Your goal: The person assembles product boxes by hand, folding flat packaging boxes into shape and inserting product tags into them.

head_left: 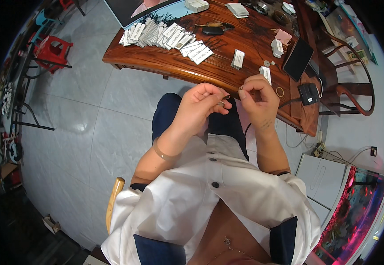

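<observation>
Above my lap, in front of the table's near edge, my left hand (201, 104) is closed in a pinch. A small dark thing (227, 97) shows at its fingertips, too small to name. To its right, my right hand (262, 100) has thumb and forefinger pressed together. Whatever they hold is too tiny to tell. The two hands are a short gap apart. Beyond the right hand, partly behind its knuckles, lies a stack of white printed tags (267, 72). Another small stack of tags (238, 59) lies farther back.
A spread pile of white tags (170, 36) with black strings covers the wooden table's (132, 55) left part. Keys (213, 30), loose black strings (265, 28), a dark tablet-like screen (298, 58), a rubber band (280, 92) and a black box (308, 94) are also on it.
</observation>
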A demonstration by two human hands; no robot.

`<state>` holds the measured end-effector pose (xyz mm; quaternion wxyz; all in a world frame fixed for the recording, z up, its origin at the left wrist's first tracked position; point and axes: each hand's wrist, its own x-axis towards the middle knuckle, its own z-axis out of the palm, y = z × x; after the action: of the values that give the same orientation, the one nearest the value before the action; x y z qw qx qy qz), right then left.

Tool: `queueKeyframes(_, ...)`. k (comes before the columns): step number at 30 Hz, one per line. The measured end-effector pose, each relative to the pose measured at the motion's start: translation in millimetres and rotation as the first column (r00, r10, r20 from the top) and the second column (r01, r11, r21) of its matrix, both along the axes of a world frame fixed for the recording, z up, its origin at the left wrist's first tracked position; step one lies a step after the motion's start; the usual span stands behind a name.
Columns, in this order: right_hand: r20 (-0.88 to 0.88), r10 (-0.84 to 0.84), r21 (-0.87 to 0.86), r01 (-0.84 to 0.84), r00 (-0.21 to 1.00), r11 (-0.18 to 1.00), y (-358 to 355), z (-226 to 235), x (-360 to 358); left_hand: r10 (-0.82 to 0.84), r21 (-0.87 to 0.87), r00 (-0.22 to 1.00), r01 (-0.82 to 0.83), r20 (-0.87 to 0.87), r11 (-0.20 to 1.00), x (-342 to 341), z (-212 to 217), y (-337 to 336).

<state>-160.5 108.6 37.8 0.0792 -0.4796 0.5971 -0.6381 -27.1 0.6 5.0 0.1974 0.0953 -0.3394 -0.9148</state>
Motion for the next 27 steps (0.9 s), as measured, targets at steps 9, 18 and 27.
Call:
queueKeyframes(9, 0.246, 0.117, -0.008, -0.119, 0.962, 0.993, -1, -14, -7, 0.052, -0.237, 0.99, -0.019, 0.133, 0.971, -2, -2, 4)
queueKeyframes(18, 0.523, 0.306, -0.105, -0.296, 0.796, 0.949, -2, -23, -10, 0.102, -0.436, 0.964, 0.016, 0.246, 0.9, -4, 0, 5)
queueKeyframes(27, 0.713, 0.322, -0.113, -0.351, 0.623, 0.93, -1, -19, -8, 0.057, -0.39, 0.976, 0.03, 0.209, 0.92, -5, -3, 2)
